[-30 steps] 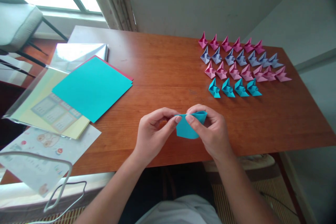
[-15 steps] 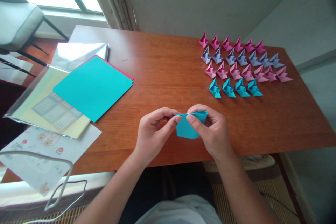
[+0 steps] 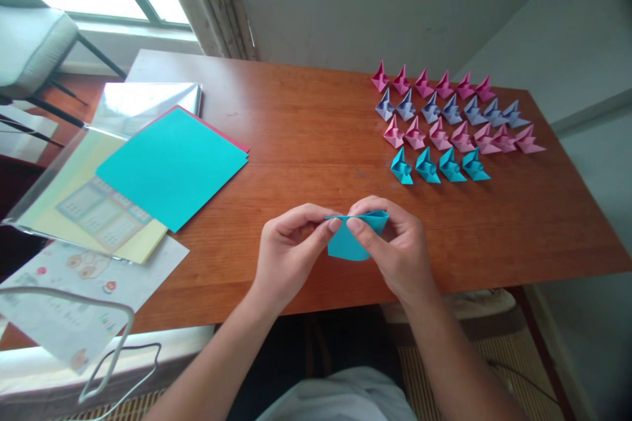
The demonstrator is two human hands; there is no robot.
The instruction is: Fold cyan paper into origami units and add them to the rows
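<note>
- Pinching the folded turquoise paper [image 3: 348, 247] between both hands, you held it over the near part of the wooden table [image 3: 306, 125], in front of your body.
- Your left hand [image 3: 286, 247] was clamped on the paper's upper left corner; your right hand [image 3: 397, 240] was closed on its right part, thumb pressed just below the top edge.
- To do this step well, you probably needed the layers lined up along that top edge before pressing, since a small slip could have skewed the crease.
- Even thumb pressure seemed the better way; squeezing hard at the right end risked flattening the rounded loop, where the layers stood apart.
- A light left pinch looked enough to steady the corner without denting it.
- The paper's long axis ran left to right, roughly along the table's near edge, as far as your right hand let it show.
- Its loop opened upward at the right end, its broad face was turned toward you, and its bottom edge pointed down.
</note>
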